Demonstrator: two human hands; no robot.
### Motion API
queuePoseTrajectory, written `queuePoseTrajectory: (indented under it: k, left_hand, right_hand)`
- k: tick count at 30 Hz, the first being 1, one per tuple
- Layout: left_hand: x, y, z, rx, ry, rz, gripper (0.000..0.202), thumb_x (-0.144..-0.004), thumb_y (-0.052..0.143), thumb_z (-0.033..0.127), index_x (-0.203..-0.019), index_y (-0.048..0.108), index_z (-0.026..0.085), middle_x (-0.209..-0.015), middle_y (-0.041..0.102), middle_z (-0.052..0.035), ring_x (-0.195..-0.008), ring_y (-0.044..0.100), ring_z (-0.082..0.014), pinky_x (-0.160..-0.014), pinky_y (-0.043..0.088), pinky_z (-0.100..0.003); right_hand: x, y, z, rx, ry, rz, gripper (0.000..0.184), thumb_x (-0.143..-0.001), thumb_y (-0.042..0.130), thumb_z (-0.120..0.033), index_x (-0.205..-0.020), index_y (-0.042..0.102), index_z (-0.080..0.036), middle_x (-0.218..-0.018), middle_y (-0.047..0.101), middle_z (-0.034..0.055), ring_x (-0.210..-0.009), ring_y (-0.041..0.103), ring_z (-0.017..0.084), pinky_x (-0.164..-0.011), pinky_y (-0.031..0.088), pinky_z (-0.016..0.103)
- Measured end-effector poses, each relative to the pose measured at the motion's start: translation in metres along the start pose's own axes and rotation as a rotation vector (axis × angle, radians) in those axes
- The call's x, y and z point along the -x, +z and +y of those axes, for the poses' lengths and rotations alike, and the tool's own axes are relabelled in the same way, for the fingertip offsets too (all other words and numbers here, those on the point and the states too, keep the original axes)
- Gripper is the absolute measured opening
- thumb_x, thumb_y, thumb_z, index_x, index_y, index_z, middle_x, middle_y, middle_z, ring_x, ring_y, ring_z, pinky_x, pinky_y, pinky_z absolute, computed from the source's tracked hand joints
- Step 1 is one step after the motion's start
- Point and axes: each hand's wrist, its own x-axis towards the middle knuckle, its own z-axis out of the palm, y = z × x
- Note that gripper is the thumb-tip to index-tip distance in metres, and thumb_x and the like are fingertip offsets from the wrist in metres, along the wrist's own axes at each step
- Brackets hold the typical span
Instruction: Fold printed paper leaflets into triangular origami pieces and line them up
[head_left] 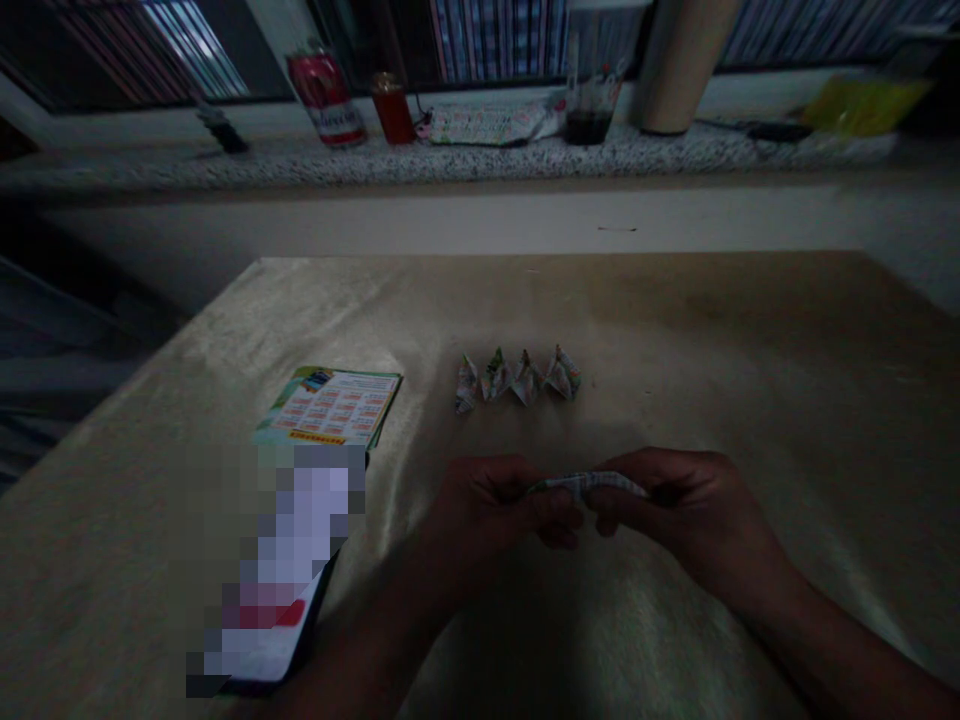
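Observation:
Between my two hands is a small folded strip of printed paper (pixel 589 482), held level above the table. My left hand (pixel 502 500) pinches its left end between thumb and fingers. The other end is gripped by my right hand (pixel 690 500), also closed, with the thumb along the near side. Fingers cover both ends of the paper. Beyond my hands, several small folded paper pieces (pixel 525 378) with pointed tips stand in a row, made of similar printed paper.
Left on the table (pixel 750 400) lie a stack of printed sheets (pixel 330 405) and a phone-like device (pixel 300 620), partly blurred out. Along the granite windowsill (pixel 262 165) stand a red can (pixel 326 100), a red jar (pixel 394 110), a clear cup (pixel 592 90) with dark liquid and a tall cylinder (pixel 682 70).

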Motion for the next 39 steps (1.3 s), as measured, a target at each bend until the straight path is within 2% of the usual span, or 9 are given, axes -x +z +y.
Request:
queuePoseTrajectory:
  k: [7, 15, 18, 22, 25, 30, 36, 38, 39]
  left_hand:
    - [0.001, -0.001, 0.01, 0.051, -0.011, 0.019, 0.01, -0.087, 0.075, 0.026, -0.085, 0.082, 0.02, -0.072, 0.081, -0.0007, -0.064, 0.076, -0.0128, -0.063, 0.058, -0.018]
    - [0.002, -0.001, 0.006, 0.014, 0.008, 0.0, 0.018, -0.091, 0.071, 0.033, -0.093, 0.082, 0.018, -0.072, 0.08, -0.0017, -0.062, 0.076, -0.0143, -0.061, 0.06, -0.021]
    - [0.003, -0.003, 0.003, -0.134, 0.015, 0.021, 0.022, -0.093, 0.068, 0.035, -0.099, 0.08, 0.018, -0.08, 0.082, -0.0044, -0.071, 0.078, -0.0186, -0.068, 0.061, -0.027]
    - [0.006, -0.003, -0.001, -0.545, 0.244, 0.165, 0.035, -0.085, 0.078, 0.033, -0.119, 0.074, 0.025, -0.111, 0.079, -0.0051, -0.102, 0.074, -0.0237, -0.093, 0.055, -0.035]
    - [0.008, -0.002, -0.001, -0.737, 0.385, 0.094, 0.03, -0.087, 0.076, 0.035, -0.116, 0.076, 0.027, -0.111, 0.079, -0.0039, -0.102, 0.072, -0.0238, -0.095, 0.052, -0.035]
    - [0.009, 0.001, 0.002, -0.649, 0.24, 0.06, 0.027, -0.094, 0.069, 0.039, -0.119, 0.075, 0.031, -0.108, 0.08, 0.0005, -0.096, 0.073, -0.0208, -0.085, 0.052, -0.029]
    - [0.01, 0.002, 0.001, -0.385, 0.145, -0.045, 0.027, -0.099, 0.059, 0.041, -0.117, 0.073, 0.026, -0.104, 0.078, -0.0013, -0.093, 0.071, -0.0186, -0.081, 0.053, -0.027]
    - [0.011, 0.003, 0.0, -0.439, 0.169, -0.049, 0.029, -0.102, 0.053, 0.04, -0.119, 0.071, 0.024, -0.107, 0.077, -0.0032, -0.095, 0.071, -0.0192, -0.083, 0.052, -0.028]
    - [0.01, 0.005, -0.001, -0.521, 0.191, -0.041, 0.03, -0.103, 0.05, 0.038, -0.12, 0.07, 0.022, -0.107, 0.076, -0.0049, -0.096, 0.071, -0.0202, -0.083, 0.051, -0.03]
  right_hand:
    - [0.0, -0.004, -0.002, -0.032, -0.076, -0.098, 0.018, -0.095, 0.069, -0.028, -0.106, 0.083, -0.033, -0.08, 0.083, -0.0001, -0.069, 0.077, 0.01, -0.067, 0.061, 0.014]
    - [0.003, 0.0, -0.002, 0.001, -0.127, -0.015, 0.019, -0.093, 0.071, -0.024, -0.106, 0.083, -0.029, -0.069, 0.08, 0.0006, -0.06, 0.076, 0.013, -0.057, 0.062, 0.018]
    - [0.002, -0.002, -0.002, 0.017, -0.092, -0.029, 0.017, -0.093, 0.071, -0.027, -0.104, 0.083, -0.026, -0.073, 0.081, 0.0025, -0.062, 0.077, 0.015, -0.058, 0.063, 0.02]
    - [0.0, -0.004, 0.001, 0.05, -0.052, 0.03, 0.02, -0.09, 0.074, -0.031, -0.106, 0.083, -0.022, -0.069, 0.08, 0.0037, -0.059, 0.076, 0.016, -0.056, 0.062, 0.023]
    - [0.001, -0.004, 0.001, 0.04, -0.034, 0.055, 0.021, -0.087, 0.076, -0.031, -0.104, 0.082, -0.02, -0.064, 0.078, 0.0033, -0.057, 0.075, 0.017, -0.053, 0.061, 0.023]
    - [0.001, -0.001, 0.001, -0.039, -0.045, 0.052, 0.029, -0.075, 0.086, -0.021, -0.104, 0.081, -0.023, -0.072, 0.081, 0.001, -0.065, 0.078, 0.017, -0.061, 0.064, 0.022]
    - [0.0, 0.001, 0.001, 0.072, -0.129, 0.022, 0.012, -0.081, 0.079, -0.024, -0.093, 0.08, -0.022, -0.079, 0.081, 0.0028, -0.069, 0.077, 0.017, -0.065, 0.065, 0.025]
    - [0.0, 0.002, 0.002, 0.184, -0.203, 0.058, 0.004, -0.083, 0.074, -0.021, -0.08, 0.076, -0.021, -0.076, 0.079, 0.0023, -0.067, 0.075, 0.016, -0.062, 0.063, 0.023]
    - [0.0, 0.003, 0.003, 0.246, -0.239, 0.076, 0.009, -0.085, 0.071, -0.02, -0.076, 0.074, -0.02, -0.076, 0.079, 0.0023, -0.066, 0.074, 0.015, -0.061, 0.061, 0.022]
